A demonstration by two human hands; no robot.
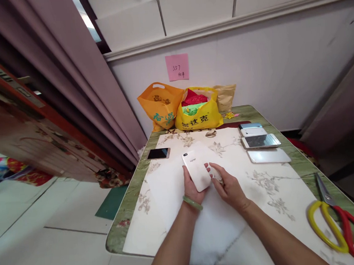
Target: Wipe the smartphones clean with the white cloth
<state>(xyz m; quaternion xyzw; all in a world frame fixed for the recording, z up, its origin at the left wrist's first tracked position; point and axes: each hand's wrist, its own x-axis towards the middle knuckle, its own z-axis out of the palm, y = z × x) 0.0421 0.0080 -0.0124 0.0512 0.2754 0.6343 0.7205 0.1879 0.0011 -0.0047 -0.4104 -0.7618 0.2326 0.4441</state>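
A white smartphone (198, 175) marked "honor" lies back side up in my left hand (192, 191), tilted, with its camera at the upper left corner. My left fingertips show past its right edge and the palm is beneath it. A green bangle (193, 203) circles that wrist. Just right of the smartphone is my right hand (229, 188), thumb and forefinger apart and the other fingers partly curled, with nothing visible in it. Its fingertips come close to the left fingertips; whether they touch I cannot tell. Below both hands spreads a white sheet (166, 190).
Another phone (158, 153) lies at the left, and several phones (262, 141) line the right side. Large scissors (331, 206) rest at the right front. An orange bag (161, 105), a yellow bag (198, 116) and a brown paper bag (225, 98) stand along the back.
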